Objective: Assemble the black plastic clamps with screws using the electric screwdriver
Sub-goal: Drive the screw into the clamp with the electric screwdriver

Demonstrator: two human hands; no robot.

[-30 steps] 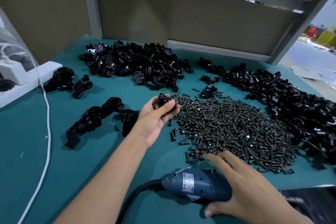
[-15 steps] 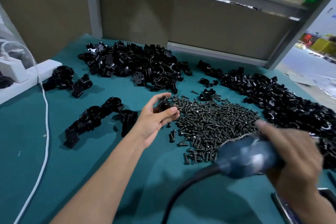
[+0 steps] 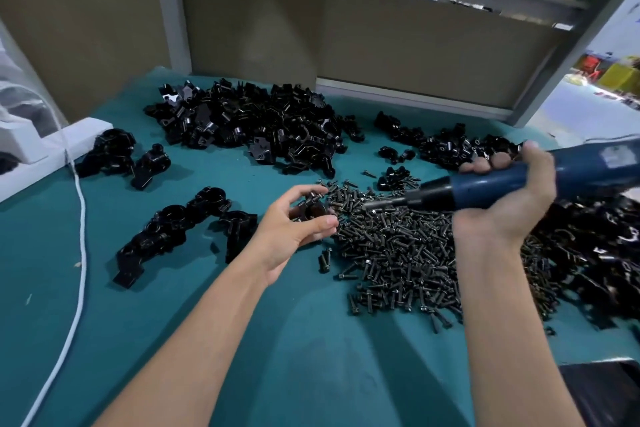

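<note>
My left hand (image 3: 294, 222) holds a small black plastic clamp (image 3: 313, 210) between thumb and fingers, just left of a large heap of dark screws (image 3: 398, 246). My right hand (image 3: 509, 198) grips the blue electric screwdriver (image 3: 512, 180), held level above the screws. Its metal bit (image 3: 381, 203) points left toward the clamp and stops a short way from it. Assembled black clamps (image 3: 183, 218) lie in a row to the left of my left hand.
Piles of loose black clamp parts lie at the back (image 3: 249, 125) and along the right (image 3: 595, 246) of the teal table (image 3: 311, 340). A white cable (image 3: 81, 218) runs down the left side past a white block (image 3: 79, 132). A dark object (image 3: 606, 388) sits at the bottom right corner.
My right hand has lifted the screwdriver off the table near me, swung it up to the right and turned its bit toward the clamp. My left hand has stayed put with the clamp.
</note>
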